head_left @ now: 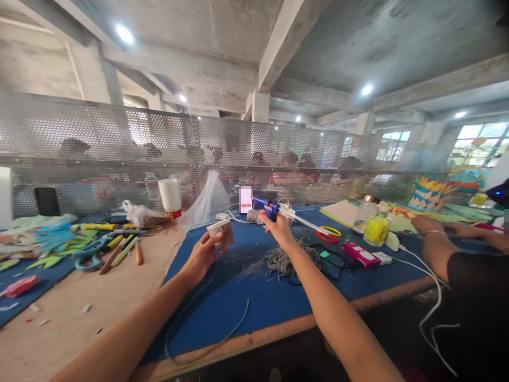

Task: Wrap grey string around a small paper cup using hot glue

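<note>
My left hand (202,257) is closed around a small, pale grey-brown, box-like object (223,233), held up over the blue mat (210,313). In my right hand (280,231) is a blue glue gun (267,207), its nozzle pointing left and a long whitish glue stick (314,225) trailing from its back. Below my right wrist lies a tangled heap of grey cord (284,260). A loose strand of cord (238,321) curves across the mat near the front edge. Behind the glue gun, a spool-like roll (253,216) is partly hidden.
On the left are blue-handled scissors (88,257), several hand tools, gloves (59,236) and stacked white cups (170,196). A lit phone (246,200) stands against the perforated screen (191,138). Rightward lie red-yellow scissors (328,233), a magenta box (361,254), a yellow jar (377,228) and a co-worker's arm (435,249).
</note>
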### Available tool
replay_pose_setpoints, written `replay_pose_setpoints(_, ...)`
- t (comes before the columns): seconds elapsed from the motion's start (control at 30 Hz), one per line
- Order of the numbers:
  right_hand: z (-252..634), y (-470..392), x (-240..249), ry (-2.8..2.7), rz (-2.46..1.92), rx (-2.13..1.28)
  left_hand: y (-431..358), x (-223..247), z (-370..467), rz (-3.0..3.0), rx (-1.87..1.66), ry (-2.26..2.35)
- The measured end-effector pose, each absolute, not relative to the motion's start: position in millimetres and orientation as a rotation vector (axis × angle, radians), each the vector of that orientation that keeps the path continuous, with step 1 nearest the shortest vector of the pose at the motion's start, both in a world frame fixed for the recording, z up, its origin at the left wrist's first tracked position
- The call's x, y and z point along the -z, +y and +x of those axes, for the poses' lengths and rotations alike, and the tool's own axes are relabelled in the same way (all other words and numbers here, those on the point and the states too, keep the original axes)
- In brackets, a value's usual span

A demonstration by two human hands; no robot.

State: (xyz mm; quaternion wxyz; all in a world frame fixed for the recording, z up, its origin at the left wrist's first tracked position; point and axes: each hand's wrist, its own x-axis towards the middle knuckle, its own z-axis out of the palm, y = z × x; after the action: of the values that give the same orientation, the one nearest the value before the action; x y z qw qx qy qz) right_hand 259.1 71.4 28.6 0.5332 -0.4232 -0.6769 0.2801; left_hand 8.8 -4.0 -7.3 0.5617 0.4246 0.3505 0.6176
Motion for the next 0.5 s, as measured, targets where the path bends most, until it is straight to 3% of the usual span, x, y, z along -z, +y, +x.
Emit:
replay_pose_setpoints(0.3,230.1,34.5,-19.7,-1.884,-0.868,-0.798,3.4,9.6,3.8,0.964,-1.535,0.901)
replay_pose_setpoints(0.5,224.6,30.3,-16.7,-1.966,-0.753,-0.636,5.5,7.4,3.9,0.948,-1.583,0.977)
